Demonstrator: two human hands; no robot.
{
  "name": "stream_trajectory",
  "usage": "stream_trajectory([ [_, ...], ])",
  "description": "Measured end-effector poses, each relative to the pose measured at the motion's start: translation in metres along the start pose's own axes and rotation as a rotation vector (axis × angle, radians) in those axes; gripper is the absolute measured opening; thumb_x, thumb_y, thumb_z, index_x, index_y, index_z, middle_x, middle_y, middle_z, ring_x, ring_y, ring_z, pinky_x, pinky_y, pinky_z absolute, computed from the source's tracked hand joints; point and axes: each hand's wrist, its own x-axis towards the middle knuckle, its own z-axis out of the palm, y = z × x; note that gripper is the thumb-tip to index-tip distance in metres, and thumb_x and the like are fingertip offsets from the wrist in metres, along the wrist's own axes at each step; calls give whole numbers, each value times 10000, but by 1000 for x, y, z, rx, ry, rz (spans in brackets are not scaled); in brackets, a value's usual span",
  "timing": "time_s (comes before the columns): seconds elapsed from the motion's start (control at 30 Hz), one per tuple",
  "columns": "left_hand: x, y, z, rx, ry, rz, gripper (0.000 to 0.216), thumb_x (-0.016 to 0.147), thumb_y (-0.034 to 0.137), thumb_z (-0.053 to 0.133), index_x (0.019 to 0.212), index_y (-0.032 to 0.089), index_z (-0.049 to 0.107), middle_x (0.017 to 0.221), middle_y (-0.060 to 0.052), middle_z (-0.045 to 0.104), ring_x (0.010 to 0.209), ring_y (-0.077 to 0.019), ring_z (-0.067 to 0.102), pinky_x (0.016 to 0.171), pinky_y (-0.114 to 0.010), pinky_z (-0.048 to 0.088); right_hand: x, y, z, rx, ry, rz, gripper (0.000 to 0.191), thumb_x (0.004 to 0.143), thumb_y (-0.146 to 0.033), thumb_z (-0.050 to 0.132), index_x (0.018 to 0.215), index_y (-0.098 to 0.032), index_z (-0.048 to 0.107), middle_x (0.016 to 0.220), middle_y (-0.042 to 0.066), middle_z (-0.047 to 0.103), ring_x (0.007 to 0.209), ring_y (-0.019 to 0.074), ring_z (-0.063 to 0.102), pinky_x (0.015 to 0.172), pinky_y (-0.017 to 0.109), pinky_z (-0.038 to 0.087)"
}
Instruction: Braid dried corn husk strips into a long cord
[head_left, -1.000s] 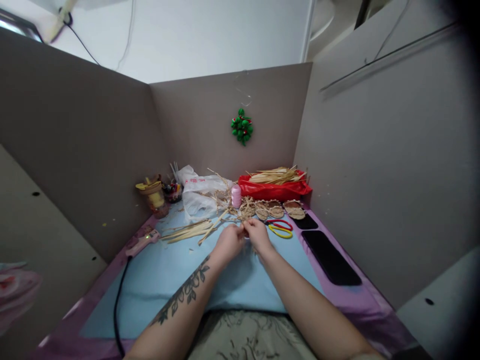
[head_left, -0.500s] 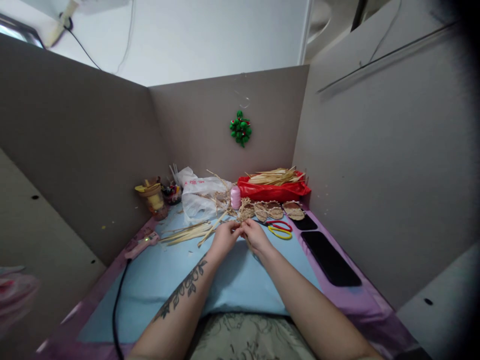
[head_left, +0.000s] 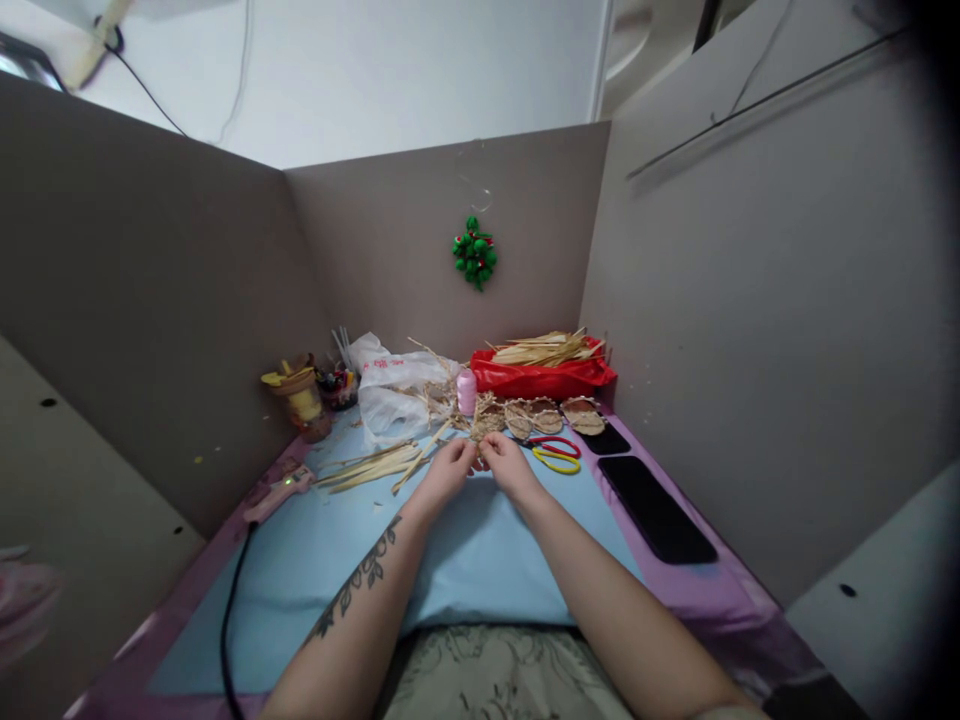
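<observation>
My left hand (head_left: 452, 472) and my right hand (head_left: 504, 464) meet over the blue cloth, fingertips pinched close together. Between them is a small bit of tan dried straw strip (head_left: 479, 451), mostly hidden by the fingers. Just beyond the fingertips lies a tangle of dried straw (head_left: 489, 412). Scissors (head_left: 556, 455) with one red and one yellow handle lie right of my right hand. Pale straw strips (head_left: 375, 468) are spread out left of my left hand. A pink thread spool (head_left: 466, 394) stands behind the hands.
Oval woven pieces with light edging (head_left: 546, 415) lie in a row behind the scissors. Farther back are a red bag of straw strips (head_left: 544, 377) and a white plastic bag (head_left: 394, 395). A corded pink glue gun (head_left: 281, 490) lies left; a black phone (head_left: 658, 510) lies right.
Both hands stay together, with the fingers slightly shifted. The strip that hung below my right hand no longer shows. The whole view has moved a little.
</observation>
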Motion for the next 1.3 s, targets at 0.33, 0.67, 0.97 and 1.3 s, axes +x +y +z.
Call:
stream_trajectory([
  [0.33,0,12,-8,279,17,142,189,758,293,554,779,157,684,712,-33,675,666,-153,580,643,-235,407,2,9,3,134,17,79,246,665,-406,564,599,-186,477,470,-52,456,443,89,407,456,222,306],
  [0.67,5,6,-7,353,51,125,232,793,280,486,646,150,611,599,-7,573,588,-129,479,575,-233,329,4,10,-2,-110,36,-47,135,704,-306,515,637,-191,496,528,-34,506,495,113,448,483,230,333],
  [0.97,5,-13,-2,150,9,60,247,848,290,356,658,175,464,573,38,455,563,-109,437,576,-223,345,4,-6,-21,153,-107,222,270,652,-422,625,744,-178,556,572,-28,580,424,75,450,389,186,250],
  [1.3,10,-11,5,-37,137,-185,183,747,282,448,602,170,462,545,24,483,512,-104,449,521,-221,351,-13,-13,-10,-58,-107,87,139,638,-301,649,605,-167,632,489,-11,548,458,105,448,465,231,334],
])
